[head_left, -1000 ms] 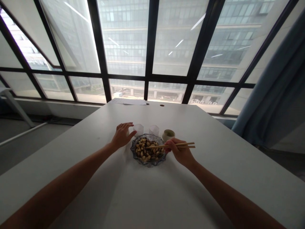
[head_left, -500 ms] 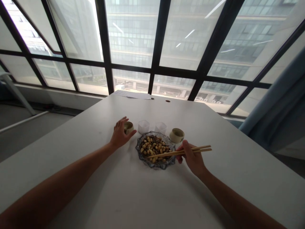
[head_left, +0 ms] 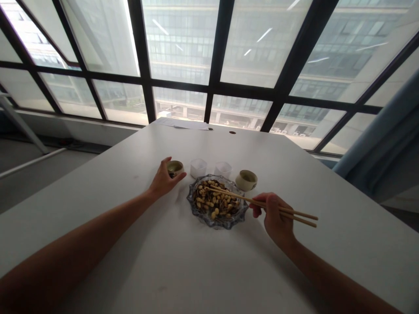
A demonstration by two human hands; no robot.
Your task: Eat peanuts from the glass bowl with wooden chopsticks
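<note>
My left hand [head_left: 163, 178] is wrapped round the near left side of a small cream tea cup [head_left: 175, 167] with dark markings, which stands on the table. In my right hand [head_left: 274, 214] is a pair of wooden chopsticks [head_left: 294, 214]. Their tips rest among the pale nuts and dark striped seeds [head_left: 216, 199] toward the back left of the heap. A clear glass dish with a scalloped rim [head_left: 191, 208] holds that mix. Whether the tips pinch a piece is too small to tell.
Two frosted clear cups, a left one [head_left: 198, 168] and a right one [head_left: 223, 169], stand behind the dish. A second cream tea cup [head_left: 246, 179] is at its back right. Papers [head_left: 183, 124] lie at the far edge of the white table [head_left: 196, 270], before large windows.
The chopsticks have swung so their tips moved from the front left of the heap to its back. My right hand shifted rightward. My left hand has closed in on the tea cup.
</note>
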